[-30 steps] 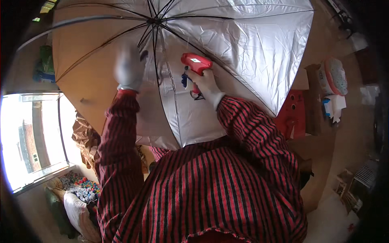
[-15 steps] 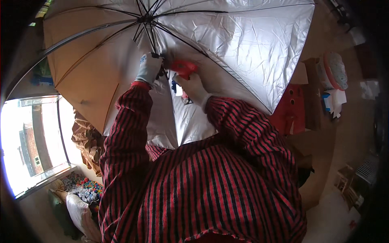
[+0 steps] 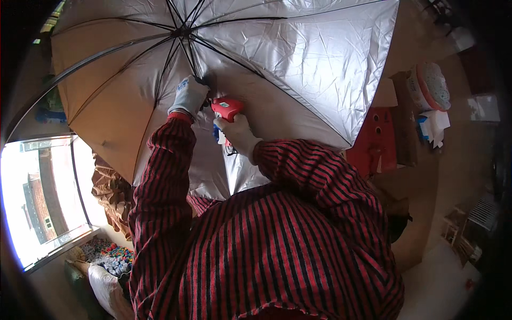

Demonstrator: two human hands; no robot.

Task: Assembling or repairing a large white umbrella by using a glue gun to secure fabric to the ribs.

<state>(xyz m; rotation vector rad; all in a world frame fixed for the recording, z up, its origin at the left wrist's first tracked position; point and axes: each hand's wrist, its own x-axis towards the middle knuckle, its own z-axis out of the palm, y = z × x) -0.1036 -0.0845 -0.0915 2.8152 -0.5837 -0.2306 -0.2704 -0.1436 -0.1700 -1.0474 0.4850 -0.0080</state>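
Note:
An opened umbrella [image 3: 314, 69] with a silver inner lining spreads before me, its black ribs [image 3: 226, 56] meeting at a hub [image 3: 184, 32] near the top. My left hand [image 3: 190, 96], in a pale work glove, is closed around a dark part of the umbrella frame just below the hub. My right hand [image 3: 238, 134], also gloved, is closed on a red pistol-shaped hand tool [image 3: 229, 109]. The tool's front end points left, close beside the left hand's fingers. Blue and white bits show below the right hand; I cannot make out what they belong to.
At the right are a red panel with round holes [image 3: 377, 140], a white tub with a red rim [image 3: 421, 90] and white papers [image 3: 434, 125]. Crumpled brown paper [image 3: 109, 192], a sack [image 3: 109, 288] and a heap of small colourful pieces [image 3: 114, 256] lie left, by a bright window [image 3: 45, 197].
The umbrella has shifted slightly left. My right hand has moved left and down with the red tool, which now shows sharply. The left hand keeps its hold, shifted a little left and down.

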